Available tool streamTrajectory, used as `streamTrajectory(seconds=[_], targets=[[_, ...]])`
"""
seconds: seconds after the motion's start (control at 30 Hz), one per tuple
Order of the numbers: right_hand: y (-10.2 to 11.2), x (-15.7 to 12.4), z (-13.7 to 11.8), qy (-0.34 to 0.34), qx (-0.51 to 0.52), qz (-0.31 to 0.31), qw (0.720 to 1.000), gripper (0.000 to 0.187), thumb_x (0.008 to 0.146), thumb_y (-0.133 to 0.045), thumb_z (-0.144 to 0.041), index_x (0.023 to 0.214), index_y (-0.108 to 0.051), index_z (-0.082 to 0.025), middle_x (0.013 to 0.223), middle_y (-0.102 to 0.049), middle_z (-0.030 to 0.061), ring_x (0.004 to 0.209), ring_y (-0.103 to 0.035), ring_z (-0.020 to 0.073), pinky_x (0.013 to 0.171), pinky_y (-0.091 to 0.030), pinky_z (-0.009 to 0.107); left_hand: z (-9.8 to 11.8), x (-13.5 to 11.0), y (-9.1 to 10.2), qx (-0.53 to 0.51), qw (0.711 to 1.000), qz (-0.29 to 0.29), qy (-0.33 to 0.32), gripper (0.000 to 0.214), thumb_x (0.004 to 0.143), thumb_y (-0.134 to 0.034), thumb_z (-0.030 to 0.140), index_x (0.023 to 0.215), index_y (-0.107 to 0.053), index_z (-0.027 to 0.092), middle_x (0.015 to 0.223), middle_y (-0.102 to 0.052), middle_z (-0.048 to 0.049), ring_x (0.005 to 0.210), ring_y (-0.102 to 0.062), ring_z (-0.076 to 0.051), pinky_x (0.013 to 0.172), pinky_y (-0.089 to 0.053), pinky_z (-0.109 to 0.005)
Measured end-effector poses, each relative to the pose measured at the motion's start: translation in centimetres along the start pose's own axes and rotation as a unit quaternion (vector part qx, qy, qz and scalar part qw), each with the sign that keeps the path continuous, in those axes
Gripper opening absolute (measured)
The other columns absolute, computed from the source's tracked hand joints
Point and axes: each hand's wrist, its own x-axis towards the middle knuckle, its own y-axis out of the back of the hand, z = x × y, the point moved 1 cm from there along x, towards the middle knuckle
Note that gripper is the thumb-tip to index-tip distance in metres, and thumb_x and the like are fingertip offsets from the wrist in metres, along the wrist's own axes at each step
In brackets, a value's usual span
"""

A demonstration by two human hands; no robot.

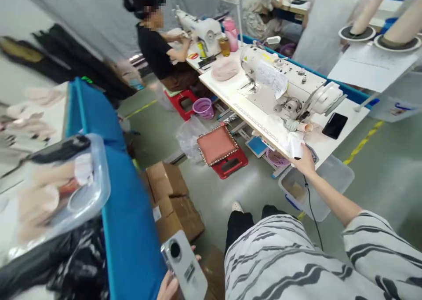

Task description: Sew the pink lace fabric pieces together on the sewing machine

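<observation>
My left hand [169, 287] is wrapped round a pale smartphone [187, 265], its camera side facing up, at the lower middle of the view. On the right, my right hand [305, 160] is at the front edge of the sewing table [253, 117]. Its fingers are closed on a white crumpled piece [296, 146]; I cannot tell whether it is paper or cloth. Beyond that hand lie a thread cone [305, 127] on its side and a black phone [335, 125]. An industrial sewing machine [286, 78] stands on the table, a printed sheet on its body.
A red stool [231, 162] with a pink cushion [217, 145] stands before the table. Cardboard boxes [178, 203] and a blue-sided table [128, 229] with a plastic tub [105, 172] are at left. A clear bin [332, 181] sits below right. A co-worker [154, 49] sews farther back.
</observation>
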Motion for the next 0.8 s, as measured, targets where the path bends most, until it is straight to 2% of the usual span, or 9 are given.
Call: streamTrajectory(seconds=[0.1, 0.17, 0.23, 0.27, 0.33, 0.47, 0.57, 0.67, 0.8], targets=[[-0.9, -0.8, -1.0, -0.034, -0.016, 0.036, 0.999, 0.092, 0.064, -0.066, -0.041, 0.145, -0.029, -0.019, 0.149, -0.033, 0.0126, 0.135, -0.034, 0.0327, 0.110, -0.032, 0.045, 9.4, 8.0, -0.9, 0.163, 0.980, -0.091, -0.064, 0.080, 0.060, -0.066, 0.074, 0.120, -0.059, 0.021, 0.118, -0.066, -0.0103, 0.119, -0.054, -0.038, 0.095, -0.048, -0.042], [-0.7, -2.1, -1.4, -0.047, -0.024, 0.047, 0.998, 0.090, 0.065, -0.065, -0.041, 0.145, -0.030, -0.020, 0.149, -0.034, 0.0116, 0.134, -0.035, 0.0326, 0.108, -0.034, 0.044, 15.8, 12.9, -4.2, 0.295, 0.926, -0.203, -0.119, 0.079, 0.066, -0.061, 0.073, 0.123, -0.055, 0.018, 0.117, -0.066, -0.0118, 0.116, -0.057, -0.035, 0.096, -0.047, -0.040], [-0.6, -3.6, -1.6, -0.060, -0.031, 0.057, 0.996, 0.088, 0.065, -0.064, -0.041, 0.144, -0.031, -0.021, 0.148, -0.037, 0.0109, 0.132, -0.038, 0.0330, 0.106, -0.036, 0.043, 21.4, 17.2, -9.6, 0.449, 0.815, -0.295, -0.217, 0.076, 0.074, -0.051, 0.073, 0.123, -0.052, 0.014, 0.112, -0.067, -0.0129, 0.108, -0.061, -0.031, 0.091, -0.050, -0.038], [-0.6, -4.2, -1.6, -0.068, -0.034, 0.063, 0.995, 0.088, 0.065, -0.064, -0.041, 0.145, -0.031, -0.022, 0.147, -0.038, 0.0108, 0.131, -0.040, 0.0332, 0.104, -0.038, 0.043, 23.6, 19.1, -12.8, 0.537, 0.729, -0.315, -0.285, 0.071, 0.081, -0.043, 0.070, 0.124, -0.050, 0.014, 0.113, -0.066, -0.0124, 0.104, -0.063, -0.028, 0.088, -0.051, -0.036], [-0.9, -4.8, -1.4, -0.090, -0.040, 0.081, 0.992, 0.088, 0.066, -0.063, -0.041, 0.145, -0.030, -0.022, 0.146, -0.039, 0.0112, 0.128, -0.043, 0.0333, 0.101, -0.040, 0.045, 26.6, 22.4, -19.9, 0.581, 0.659, -0.345, -0.331, 0.065, 0.080, -0.053, 0.064, 0.125, -0.049, 0.017, 0.119, -0.063, -0.0092, 0.103, -0.062, -0.025, 0.088, -0.049, -0.034], [-1.6, -2.9, -0.7, -0.146, -0.058, 0.129, 0.979, 0.086, 0.068, -0.061, -0.040, 0.146, -0.027, -0.022, 0.146, -0.038, 0.0125, 0.129, -0.041, 0.0324, 0.102, -0.040, 0.047, 27.5, 26.0, -34.2, 0.648, 0.506, -0.397, -0.408, 0.067, 0.071, -0.069, 0.054, 0.124, -0.050, 0.019, 0.120, -0.061, -0.0094, 0.106, -0.060, -0.027, 0.089, -0.047, -0.036], [-1.4, 0.0, 0.1, -0.187, -0.074, 0.158, 0.967, 0.086, 0.068, -0.061, -0.039, 0.145, -0.027, -0.022, 0.146, -0.037, 0.0119, 0.133, -0.035, 0.0325, 0.105, -0.036, 0.049, 25.9, 27.0, -42.4, 0.685, 0.385, -0.415, -0.459, 0.067, 0.067, -0.076, 0.048, 0.118, -0.053, 0.012, 0.112, -0.061, -0.0142, 0.105, -0.058, -0.031, 0.088, -0.047, -0.041], [-1.1, 2.0, 0.6, -0.207, -0.088, 0.165, 0.960, 0.085, 0.070, -0.061, -0.043, 0.145, -0.028, -0.022, 0.147, -0.034, 0.0127, 0.136, -0.029, 0.0350, 0.108, -0.030, 0.052, 24.2, 27.7, -47.5, 0.702, 0.287, -0.420, -0.498, 0.050, 0.081, -0.066, 0.046, 0.116, -0.055, 0.013, 0.115, -0.058, -0.0117, 0.106, -0.056, -0.027, 0.091, -0.045, -0.045], [-1.3, 3.8, 0.9, -0.205, -0.093, 0.160, 0.961, 0.088, 0.071, -0.060, -0.046, 0.148, -0.023, -0.022, 0.148, -0.032, 0.0141, 0.136, -0.025, 0.0377, 0.107, -0.028, 0.055, 23.1, 28.8, -51.0, 0.700, 0.191, -0.435, -0.534, 0.040, 0.090, -0.058, 0.041, 0.120, -0.053, 0.015, 0.121, -0.054, -0.0098, 0.110, -0.053, -0.025, 0.093, -0.044, -0.046]])
